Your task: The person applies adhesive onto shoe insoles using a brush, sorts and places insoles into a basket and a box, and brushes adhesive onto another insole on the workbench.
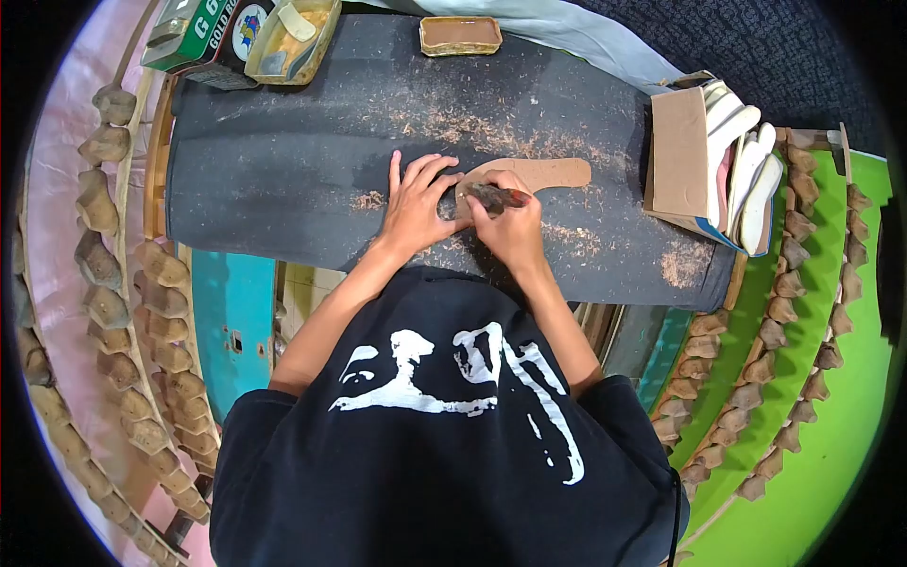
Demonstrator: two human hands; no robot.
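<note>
A tan, insole-shaped piece (557,173) lies flat on the dark table cover, its rounded heel-like end partly under my hands. My left hand (414,210) rests on its left side with fingers spread, the thumb and fingertips around the piece's left edge. Closed round a short knife with a dark, mottled surface (499,197), my right hand (513,231) sits over the near left part of the piece. The knife's tip and its exact contact with the piece are hidden. Brown shavings (472,128) are scattered around the piece.
At the back left stand a green can (203,42) and a yellowish tray (328,42) holding scraper-like pieces. A brown rectangular block (460,35) sits at the far edge. A cardboard box (678,151) of pale insoles stands right. Racks of wooden shoe-last-like forms (98,257) flank both sides.
</note>
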